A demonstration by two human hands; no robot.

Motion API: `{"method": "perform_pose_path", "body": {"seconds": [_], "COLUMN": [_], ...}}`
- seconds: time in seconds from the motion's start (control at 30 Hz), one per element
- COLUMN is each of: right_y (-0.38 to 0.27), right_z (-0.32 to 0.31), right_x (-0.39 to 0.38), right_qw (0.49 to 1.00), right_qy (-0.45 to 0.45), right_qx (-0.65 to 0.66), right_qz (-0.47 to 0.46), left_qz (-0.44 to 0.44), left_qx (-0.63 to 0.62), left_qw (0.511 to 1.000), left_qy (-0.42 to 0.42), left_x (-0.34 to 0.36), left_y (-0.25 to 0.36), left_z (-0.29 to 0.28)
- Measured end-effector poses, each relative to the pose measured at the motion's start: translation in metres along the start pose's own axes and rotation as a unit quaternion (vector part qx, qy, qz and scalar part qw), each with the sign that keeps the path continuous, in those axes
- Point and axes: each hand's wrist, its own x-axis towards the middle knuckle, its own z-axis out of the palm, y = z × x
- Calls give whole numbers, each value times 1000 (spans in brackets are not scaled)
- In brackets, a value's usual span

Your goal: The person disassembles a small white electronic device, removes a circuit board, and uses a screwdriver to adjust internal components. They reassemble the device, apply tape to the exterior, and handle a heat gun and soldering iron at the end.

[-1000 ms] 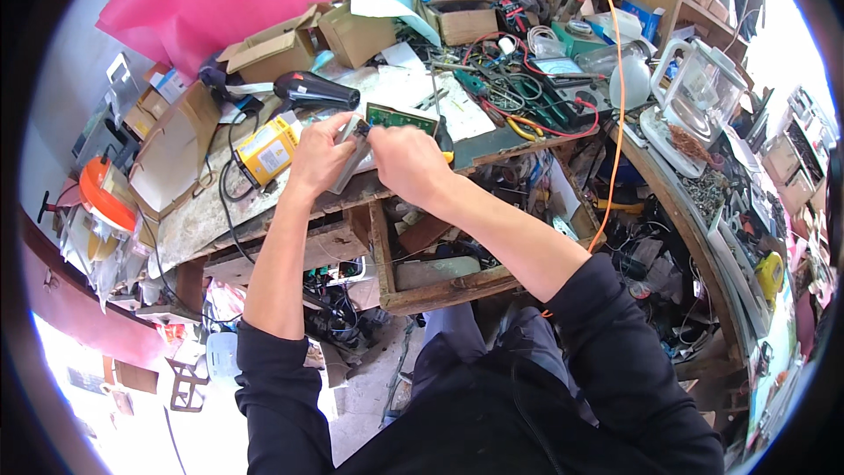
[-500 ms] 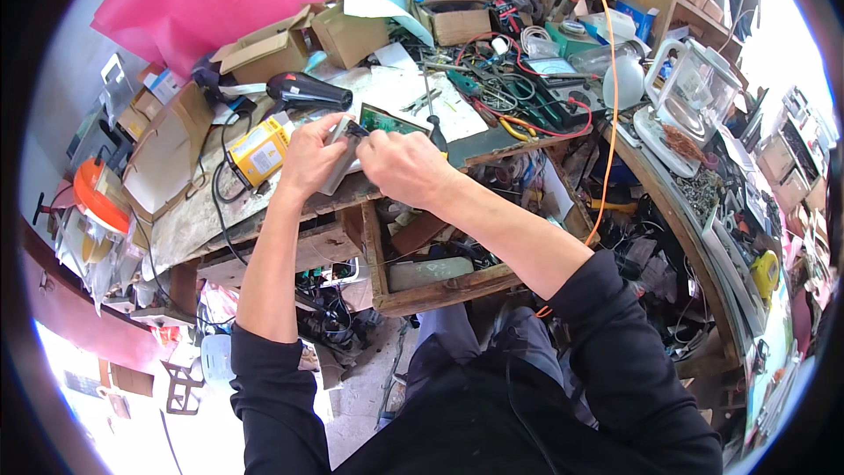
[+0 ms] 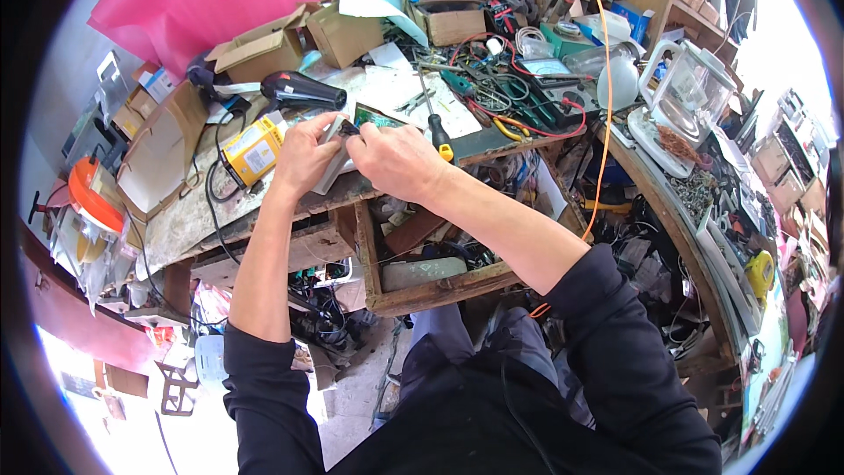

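My left hand (image 3: 303, 157) grips a grey metal piece (image 3: 329, 174) held upright at the bench's front edge. My right hand (image 3: 401, 163) has its fingers closed at the top of that piece, by a small black part (image 3: 348, 130); whether they hold this part is hard to tell. A green circuit board (image 3: 373, 117) is behind my fingers, partly hidden. To its right lies a black-handled screwdriver (image 3: 437, 130). A yellow boxy device (image 3: 249, 153) with a black cable sits left of my left hand, and a black hair dryer (image 3: 299, 89) lies behind.
The bench (image 3: 189, 218) carries cardboard boxes (image 3: 345, 35), tangled tools and cables. A side table at right holds a clear plastic appliance (image 3: 681, 92) and scrap. An orange cord (image 3: 602, 141) hangs down past the open, cluttered drawer (image 3: 444, 286).
Both hands and the whole scene sit a little further left in the picture. The circuit board is now more covered by my right hand, which stays on the metal piece.
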Motion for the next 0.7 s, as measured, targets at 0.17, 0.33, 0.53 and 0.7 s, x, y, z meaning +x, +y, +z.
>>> {"method": "perform_pose_path", "body": {"seconds": [0.17, 0.33, 0.53, 0.7], "right_y": [10, 4, -4, 2], "right_z": [22, 18, 21, 28], "right_x": [4, 5, 6, -10], "right_qw": [894, 900, 914, 812], "right_qy": [97, 83, 146, 98], "right_qx": [350, 322, 279, 453], "right_qz": [264, 281, 257, 355], "left_qz": [-16, 0, 21, -28], "left_qx": [-54, -69, -62, -42], "left_qw": [998, 998, 998, 999], "left_qy": [-9, 0, 6, -1], "left_x": [3, -2, -3, -5], "left_y": [-5, -8, -12, -6], "left_z": [2, 5, 7, 11]}}
